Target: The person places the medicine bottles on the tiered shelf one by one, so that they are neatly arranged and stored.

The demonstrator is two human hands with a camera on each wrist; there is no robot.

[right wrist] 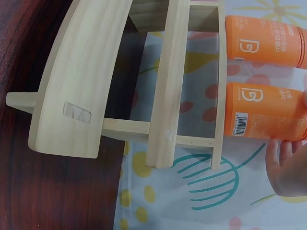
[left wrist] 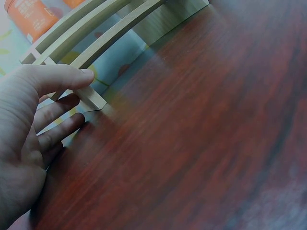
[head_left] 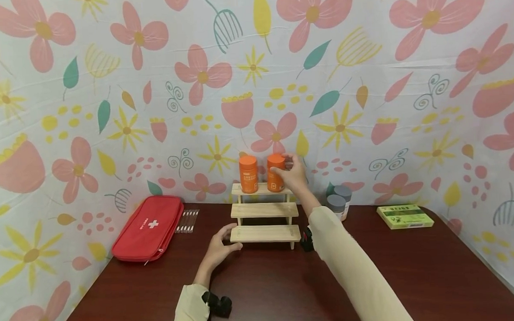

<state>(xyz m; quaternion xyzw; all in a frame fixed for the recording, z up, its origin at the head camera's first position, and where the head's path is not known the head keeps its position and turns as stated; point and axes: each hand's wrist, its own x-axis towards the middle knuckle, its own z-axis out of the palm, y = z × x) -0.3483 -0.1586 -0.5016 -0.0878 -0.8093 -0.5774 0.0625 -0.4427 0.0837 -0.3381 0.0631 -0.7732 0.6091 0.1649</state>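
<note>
Right grip (head_left: 297, 174): thumb and fingers curled round the upper part of the right bottle (head_left: 276, 182).
Right bottle: within that grip, upright, base on the far, highest step of the stand (head_left: 264, 210).
Left bottle (head_left: 248, 177): upright on the same step, left of the right bottle and apart from it.
Left grip (head_left: 219, 249): thumb and fingers loosely parted at the stand's near left end; contact cannot be told.
Bench (head_left: 265, 287): carries the stand, with the red pouch (head_left: 146, 230) to its left.

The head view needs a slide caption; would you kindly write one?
Right hand grips an orange bottle atop a wooden stand, left hand alongside.
</note>
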